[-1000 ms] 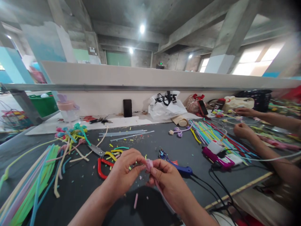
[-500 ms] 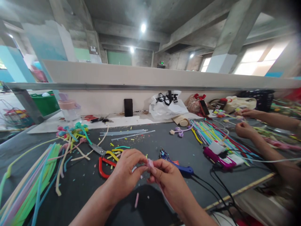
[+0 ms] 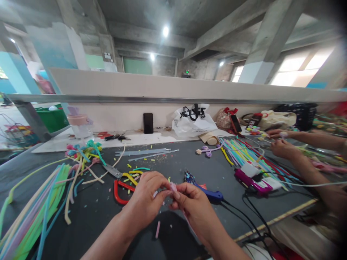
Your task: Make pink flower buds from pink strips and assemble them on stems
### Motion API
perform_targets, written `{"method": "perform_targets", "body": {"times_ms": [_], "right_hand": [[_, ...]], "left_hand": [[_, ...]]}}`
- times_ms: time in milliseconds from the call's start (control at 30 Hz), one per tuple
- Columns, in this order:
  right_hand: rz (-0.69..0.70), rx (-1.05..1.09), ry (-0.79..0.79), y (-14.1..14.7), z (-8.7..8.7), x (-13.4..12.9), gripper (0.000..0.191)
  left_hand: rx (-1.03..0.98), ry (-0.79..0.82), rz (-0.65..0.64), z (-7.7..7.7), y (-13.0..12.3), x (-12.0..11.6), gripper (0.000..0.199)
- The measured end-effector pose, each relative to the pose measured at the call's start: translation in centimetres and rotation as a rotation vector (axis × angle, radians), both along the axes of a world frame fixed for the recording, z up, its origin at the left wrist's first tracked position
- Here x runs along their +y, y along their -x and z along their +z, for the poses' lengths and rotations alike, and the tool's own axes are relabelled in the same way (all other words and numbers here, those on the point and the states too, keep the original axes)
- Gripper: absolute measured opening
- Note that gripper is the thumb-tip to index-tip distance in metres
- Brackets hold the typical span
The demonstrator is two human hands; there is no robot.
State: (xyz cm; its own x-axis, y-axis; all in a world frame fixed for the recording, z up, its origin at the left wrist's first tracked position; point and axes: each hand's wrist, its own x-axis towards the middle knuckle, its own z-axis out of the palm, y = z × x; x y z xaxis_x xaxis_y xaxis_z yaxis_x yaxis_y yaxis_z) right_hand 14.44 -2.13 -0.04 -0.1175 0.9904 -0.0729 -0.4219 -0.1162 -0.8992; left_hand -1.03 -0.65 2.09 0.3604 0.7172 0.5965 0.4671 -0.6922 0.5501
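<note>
Above the dark table, my left hand [image 3: 152, 191] and my right hand [image 3: 193, 202] meet with fingers closed in a pinch. Between their fingertips is a small folded knob of a pale pink soft strip [image 3: 172, 187]. A pale length of it runs down beneath my right hand; the fingers cover part of the knob. A short pink offcut [image 3: 157, 229] lies on the table below. Left of my left hand are scissors [image 3: 119, 177] with one red and one yellow handle. Just beyond my right hand lies a blue corded tool [image 3: 213, 195], perhaps a glue gun.
Bundles of coloured strips lie at the left [image 3: 46, 206] and right [image 3: 244, 155]. A purple corded device [image 3: 252, 182] is at right. A phone [image 3: 148, 123], a cup [image 3: 80, 124] and a white bag [image 3: 193, 121] stand along the back. A co-worker's hands [image 3: 283, 146] work at far right.
My hands stay almost in place, still pinching the pale pink strip. At far right, the co-worker's hands have shifted slightly left and down.
</note>
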Motion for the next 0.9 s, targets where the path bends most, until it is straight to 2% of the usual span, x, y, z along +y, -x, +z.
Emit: {"method": "perform_targets", "body": {"times_ms": [333, 467, 633, 767, 900], "right_hand": [[-0.011, -0.084, -0.05, -0.3, -0.5, 0.2, 0.023], [-0.029, -0.142, -0.063, -0.3, -0.4, 0.2, 0.024], [-0.005, -0.096, -0.035, -0.2, 0.0, 0.0, 0.024], [0.025, -0.089, -0.007, -0.2, 0.3, -0.2, 0.024], [0.043, -0.093, 0.001, -0.2, 0.4, -0.3, 0.025]], "left_hand": [[-0.044, 0.079, -0.014, -0.2, -0.3, 0.1, 0.01], [-0.028, -0.005, -0.054, -0.5, 0.0, 0.2, 0.009], [0.125, -0.171, -0.132, -0.7, 0.5, 0.2, 0.013], [0.157, -0.176, -0.155, -0.6, 0.6, 0.0, 0.017], [0.095, -0.111, -0.176, -0.4, 0.7, 0.1, 0.013]]}}
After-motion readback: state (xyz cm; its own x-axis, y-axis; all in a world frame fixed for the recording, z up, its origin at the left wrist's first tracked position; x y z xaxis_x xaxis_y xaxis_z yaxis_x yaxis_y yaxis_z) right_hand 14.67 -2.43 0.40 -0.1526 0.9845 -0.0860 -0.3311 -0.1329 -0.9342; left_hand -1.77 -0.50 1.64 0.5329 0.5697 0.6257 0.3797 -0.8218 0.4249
